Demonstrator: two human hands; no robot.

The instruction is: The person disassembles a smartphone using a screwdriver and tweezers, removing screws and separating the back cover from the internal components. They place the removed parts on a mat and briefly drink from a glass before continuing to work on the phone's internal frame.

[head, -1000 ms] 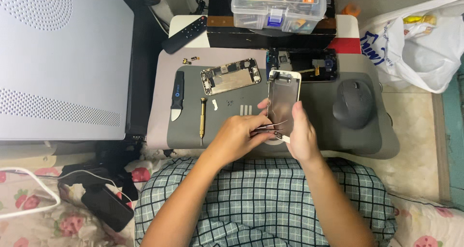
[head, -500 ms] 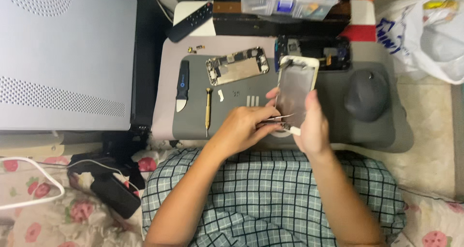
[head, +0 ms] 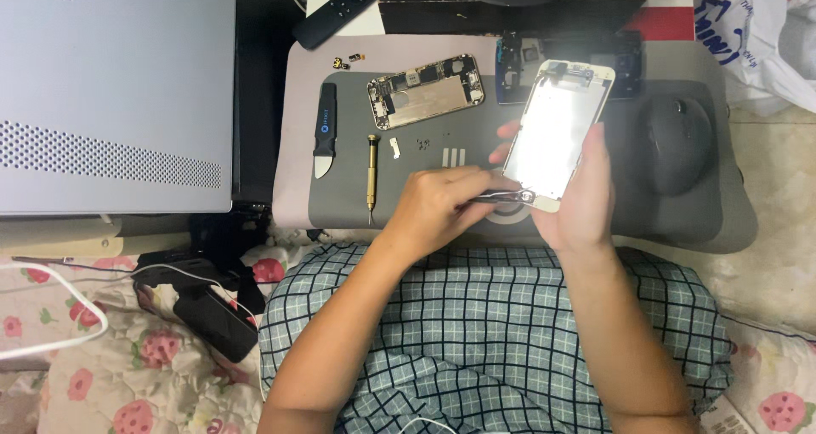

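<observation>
Grey box (head: 115,94) fills the far left, and a black remote (head: 336,9) lies beyond the back left corner of the desk (head: 739,221). On the dark mat (head: 408,158), near its left edge, a blue-handled pry tool (head: 324,141) lies lengthwise, and just beside it a brass screwdriver (head: 371,179) points toward the front edge. Behind that, near the back of the mat, a bare phone chassis (head: 425,91) lies flat and slightly tilted, with a few tiny screws (head: 422,144) loose in front of it.

Now to the middle: the left hand (head: 438,209) is closed around thin metal tweezers (head: 501,196), tips touching the bottom end of the phone screen panel (head: 558,132). That panel is off the mat, tilted, its shiny back facing up, over the centre of the desk. The right hand (head: 578,196) grips it from the right side and underneath, fingers curled round its lower half, thumb along the right edge.

Further right, a black mouse (head: 678,141) sits on the mat near the right edge, well apart from both hands. A white plastic bag (head: 756,34) is past the back right corner.
</observation>
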